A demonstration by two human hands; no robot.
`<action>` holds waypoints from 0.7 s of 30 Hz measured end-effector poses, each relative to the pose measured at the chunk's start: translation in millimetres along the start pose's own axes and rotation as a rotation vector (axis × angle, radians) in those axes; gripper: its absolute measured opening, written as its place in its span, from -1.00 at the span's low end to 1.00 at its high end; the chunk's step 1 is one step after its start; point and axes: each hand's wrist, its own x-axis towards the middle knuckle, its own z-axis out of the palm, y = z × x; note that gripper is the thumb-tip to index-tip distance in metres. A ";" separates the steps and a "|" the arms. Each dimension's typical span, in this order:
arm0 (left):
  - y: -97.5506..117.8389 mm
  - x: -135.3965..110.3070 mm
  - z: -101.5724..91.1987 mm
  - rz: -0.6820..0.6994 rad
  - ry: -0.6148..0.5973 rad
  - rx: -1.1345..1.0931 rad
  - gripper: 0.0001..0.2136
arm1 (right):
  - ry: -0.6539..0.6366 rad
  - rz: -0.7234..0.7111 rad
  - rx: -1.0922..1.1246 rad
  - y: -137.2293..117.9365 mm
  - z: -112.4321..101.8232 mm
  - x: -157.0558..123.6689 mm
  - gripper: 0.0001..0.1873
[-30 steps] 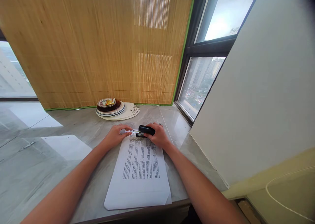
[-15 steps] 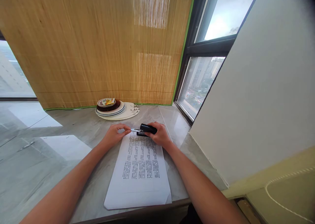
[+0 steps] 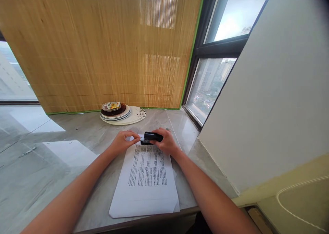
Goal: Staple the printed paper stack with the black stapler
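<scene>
A black stapler (image 3: 152, 137) is gripped in my right hand (image 3: 166, 141), fingers over its top and thumb below, above the far end of the printed sheets (image 3: 144, 199). From the stapler's left end a short piece of its metal staple tray (image 3: 142, 139) sticks out. My left hand (image 3: 125, 140) pinches the tip of that tray between thumb and forefinger. Rows of dark text run down the top sheet, and its lower right corner looks lifted a little.
A stack of plates (image 3: 117, 115) with a small packet on top stands by the bamboo blind (image 3: 102, 55). Transparent small items (image 3: 28, 151) lie on the marble surface (image 3: 51, 182) at left. A white wall (image 3: 269, 90) and a window (image 3: 210, 86) bound the right side.
My left hand has moved right, pushing the metal tray further into the stapler, so less of it shows. The stapler has shifted slightly left.
</scene>
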 end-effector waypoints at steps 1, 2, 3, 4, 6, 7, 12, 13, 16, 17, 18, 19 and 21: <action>1.0 -0.1 0.5 0.010 0.005 -0.002 -0.77 | -0.002 0.003 0.003 -0.9 0.3 -0.2 -0.68; 2.0 -0.2 0.8 0.022 0.012 -0.009 -0.77 | 0.000 0.005 0.010 -1.6 0.7 -0.2 -0.68; 2.9 -0.3 1.0 0.036 0.020 -0.022 -0.78 | 0.006 0.004 0.020 -2.2 1.1 -0.1 -0.68; 3.7 -0.3 1.0 0.052 0.029 -0.039 -0.79 | 0.016 0.000 0.033 -2.7 1.5 0.0 -0.68; 4.8 -0.3 1.3 0.079 0.041 -0.067 -0.80 | 0.036 -0.018 0.060 -3.5 2.3 0.3 -0.67; 5.0 -0.4 1.6 0.084 0.041 -0.070 -0.81 | 0.041 -0.029 0.070 -4.0 2.7 0.3 -0.67; 4.0 -0.9 4.4 0.059 0.014 -0.066 -0.82 | 0.022 -0.033 0.078 -6.5 3.7 -0.8 -0.68; 3.9 -0.9 4.9 0.058 0.013 -0.070 -0.81 | 0.016 -0.030 0.080 -7.0 3.7 -1.2 -0.68; 4.6 -0.9 5.5 0.056 0.006 -0.086 -0.81 | -0.004 -0.031 0.097 -8.0 3.4 -1.9 -0.67; 5.1 -0.9 5.5 0.055 0.002 -0.094 -0.80 | -0.012 -0.030 0.102 -8.2 3.2 -2.0 -0.68; 5.6 -0.8 5.4 0.054 -0.002 -0.100 -0.80 | -0.016 -0.029 0.107 -8.3 3.2 -2.2 -0.68; 6.1 -0.7 5.3 0.055 -0.004 -0.107 -0.80 | -0.018 -0.030 0.113 -8.5 3.2 -2.3 -0.67; 7.1 -0.6 5.1 0.059 -0.011 -0.113 -0.81 | -0.015 -0.038 0.125 -9.0 3.6 -2.5 -0.67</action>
